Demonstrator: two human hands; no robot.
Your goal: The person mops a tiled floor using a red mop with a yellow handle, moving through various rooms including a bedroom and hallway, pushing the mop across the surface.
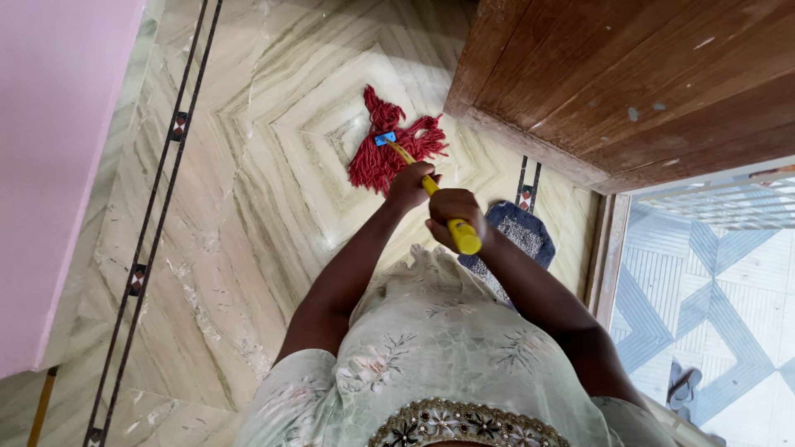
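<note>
Head view: the left hand (409,185) has its grip clamped lower on the yellow mop handle (431,187), the right hand (452,213) clamped near its top end. The red mop head (387,147) lies spread on the marble floor (248,190), near the wooden door (629,74).

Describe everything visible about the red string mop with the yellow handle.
The red string mop with the yellow handle has a head of loose red yarn-like strands spread flat on the pale veined marble floor, near the wooden door. A small blue clamp joins head and handle. The handle, plastic by its look, slants up toward the person. The left hand grips it lower, the right hand near its rounded top end.
</note>
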